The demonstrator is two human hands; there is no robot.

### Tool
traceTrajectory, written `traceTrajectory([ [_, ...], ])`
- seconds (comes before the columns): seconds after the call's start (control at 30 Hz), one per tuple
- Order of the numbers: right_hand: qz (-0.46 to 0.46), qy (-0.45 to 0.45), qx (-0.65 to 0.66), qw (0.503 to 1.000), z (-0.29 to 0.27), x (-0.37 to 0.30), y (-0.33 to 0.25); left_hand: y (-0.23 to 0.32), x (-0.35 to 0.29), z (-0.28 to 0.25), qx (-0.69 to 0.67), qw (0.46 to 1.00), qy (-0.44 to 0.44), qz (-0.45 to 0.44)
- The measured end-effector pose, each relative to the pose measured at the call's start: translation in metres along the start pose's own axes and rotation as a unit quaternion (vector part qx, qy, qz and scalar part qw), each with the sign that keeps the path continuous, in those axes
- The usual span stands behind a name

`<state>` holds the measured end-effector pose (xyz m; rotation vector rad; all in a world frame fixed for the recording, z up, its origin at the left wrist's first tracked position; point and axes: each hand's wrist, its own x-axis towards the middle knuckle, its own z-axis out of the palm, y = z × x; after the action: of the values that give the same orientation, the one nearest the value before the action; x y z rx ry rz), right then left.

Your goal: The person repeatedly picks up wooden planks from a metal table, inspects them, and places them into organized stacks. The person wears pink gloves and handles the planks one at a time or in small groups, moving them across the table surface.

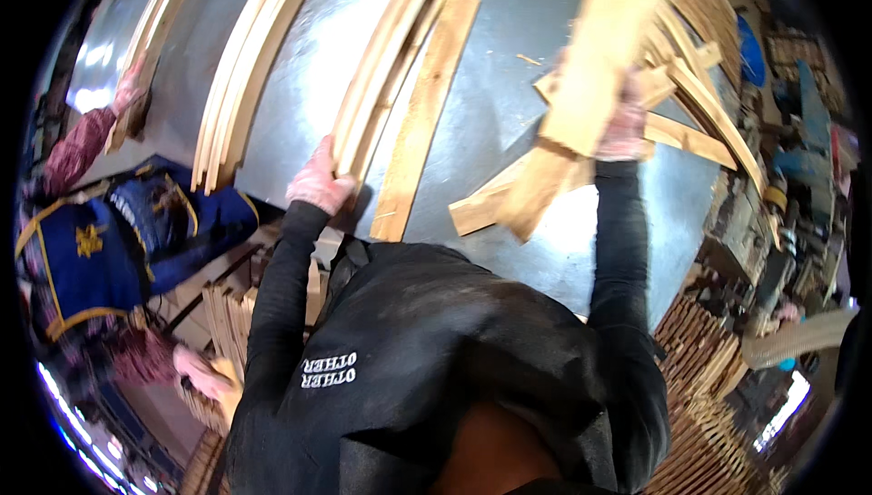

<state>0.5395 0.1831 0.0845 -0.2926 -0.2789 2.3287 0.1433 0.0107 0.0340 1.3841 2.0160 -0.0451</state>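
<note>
My left hand (318,181), in a pinkish glove, closes around the near end of a pair of wooden strips (386,64) standing on edge on the metal tabletop (509,50). Just right of them a wooden board (425,123) lies flat. On the right side, my gloved right hand (623,127) grips a wide wooden board (604,59) by its right edge, its fingers partly behind it. That board is raised and blurred at its far end. Under it, short boards (536,195) lie crossed on the tabletop.
A loose pile of wooden pieces (695,100) covers the table's right side. To the left stand grouped strips (259,59); farther left, a co-worker's gloved hand (130,86) touches another group (163,23). Stacked wood (699,386) lies below at right, beside a hose (799,339).
</note>
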Motion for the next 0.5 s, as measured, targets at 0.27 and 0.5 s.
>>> traceTrajectory([
  [0.27,-0.052,0.172,0.012,0.984,-0.088,-0.003,0.099,-0.008,-0.009,0.042,0.049,0.99,0.118,0.06],
  [0.5,-0.085,0.261,-0.161,0.948,-0.053,-0.013,0.101,-0.018,-0.007,0.056,0.048,0.988,0.123,0.077],
])
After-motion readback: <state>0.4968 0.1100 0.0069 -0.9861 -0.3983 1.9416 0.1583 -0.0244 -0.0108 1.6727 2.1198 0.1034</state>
